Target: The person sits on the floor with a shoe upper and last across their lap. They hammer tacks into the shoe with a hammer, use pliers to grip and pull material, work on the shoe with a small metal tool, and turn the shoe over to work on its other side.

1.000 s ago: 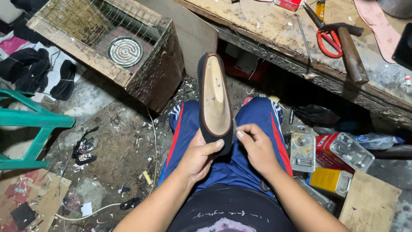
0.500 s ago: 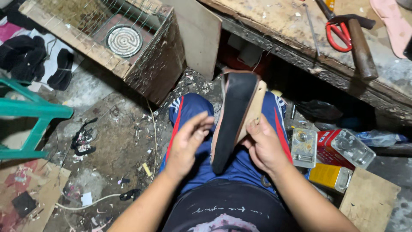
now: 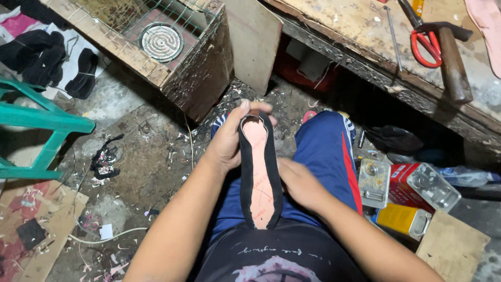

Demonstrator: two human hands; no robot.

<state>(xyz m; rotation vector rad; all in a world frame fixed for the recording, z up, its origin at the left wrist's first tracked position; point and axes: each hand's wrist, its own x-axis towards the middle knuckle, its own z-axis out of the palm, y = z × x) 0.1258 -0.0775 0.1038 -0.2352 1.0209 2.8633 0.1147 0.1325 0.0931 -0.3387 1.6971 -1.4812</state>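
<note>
A black shoe upper stretched over a form, its pale pink insole bottom [image 3: 259, 172] facing up, rests lengthwise on my lap between my blue-trousered knees. My left hand [image 3: 229, 138] wraps the far end of the shoe, fingers curled over its tip. My right hand [image 3: 300, 185] presses against the shoe's right edge near the middle, fingers tucked under its side.
A wooden crate [image 3: 172, 78] with wire mesh and a round coil heater [image 3: 160, 40] stands ahead left. A workbench [image 3: 365, 36] carries red scissors [image 3: 428, 47] and a hammer [image 3: 454, 62]. Metal cans [image 3: 412, 193] sit at my right, a green stool [image 3: 36, 122] at my left.
The shoe has turned from standing on its side between both hands to lying sole-up on my lap. My left hand has slid up to its far tip.
</note>
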